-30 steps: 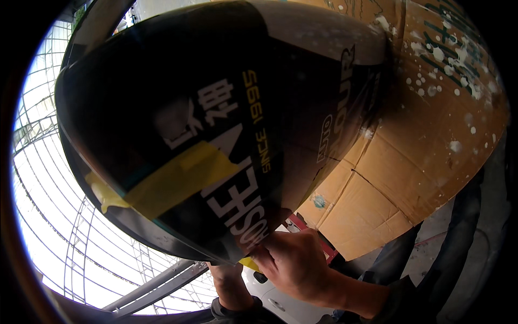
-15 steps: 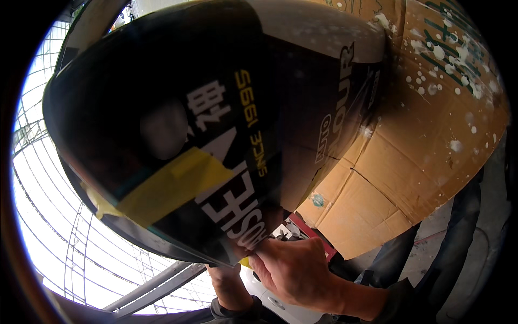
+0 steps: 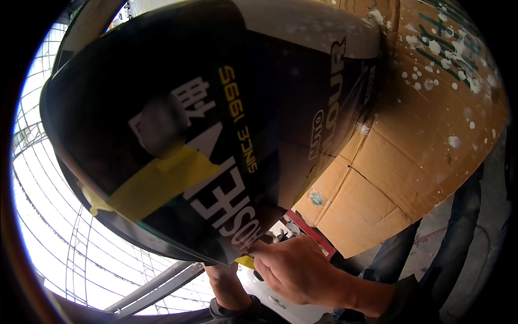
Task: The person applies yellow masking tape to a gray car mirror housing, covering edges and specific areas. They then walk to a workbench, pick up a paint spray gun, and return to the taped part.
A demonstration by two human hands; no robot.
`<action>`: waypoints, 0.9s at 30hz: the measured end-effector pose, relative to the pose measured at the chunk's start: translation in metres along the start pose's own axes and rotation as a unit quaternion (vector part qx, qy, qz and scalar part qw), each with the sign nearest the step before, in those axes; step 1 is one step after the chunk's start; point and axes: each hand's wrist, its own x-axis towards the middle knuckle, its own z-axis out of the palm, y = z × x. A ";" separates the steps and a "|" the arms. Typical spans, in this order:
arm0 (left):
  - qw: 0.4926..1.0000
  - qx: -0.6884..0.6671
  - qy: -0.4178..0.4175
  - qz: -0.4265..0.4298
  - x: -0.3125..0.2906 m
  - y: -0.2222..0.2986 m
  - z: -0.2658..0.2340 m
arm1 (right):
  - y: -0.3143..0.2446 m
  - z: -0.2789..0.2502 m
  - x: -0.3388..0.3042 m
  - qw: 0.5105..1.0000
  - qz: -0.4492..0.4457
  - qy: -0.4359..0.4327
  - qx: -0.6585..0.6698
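A large, dark, curved printed piece (image 3: 259,102) with white and yellow lettering fills the middle of the view; I cannot tell whether it is a sheet or a stiff panel. A band of yellow tape (image 3: 145,191) crosses its lower left part. At its lower tip, my right hand (image 3: 294,270) is closed, thumb and fingers pinched at the edge. My left hand (image 3: 220,272) is just left of it, under the same edge, its fingers hidden behind the piece. A small strip of yellow (image 3: 245,262) shows between the two hands.
Brown cardboard (image 3: 399,178) spattered with white spots spreads to the right. Below it are dark trouser legs (image 3: 394,248) and grey floor. A white rounded object (image 3: 278,302) and a red edge (image 3: 313,232) lie behind my right hand. Bright wire mesh (image 3: 70,232) stands at left.
The lettering and tape on the dark piece have shifted left, so its surface has moved or tilted. Both hands stay at its lower edge, nearly in place.
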 end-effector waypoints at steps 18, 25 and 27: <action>0.994 0.072 -0.056 0.051 0.028 0.008 0.040 | -0.011 -0.016 -0.022 0.984 0.021 0.008 0.179; 0.985 0.138 0.104 0.006 -0.001 0.036 0.039 | -0.034 -0.047 -0.074 0.970 0.145 0.144 0.131; 0.986 0.072 0.151 -0.001 -0.020 0.041 0.049 | -0.047 -0.053 -0.091 0.975 0.145 0.147 0.087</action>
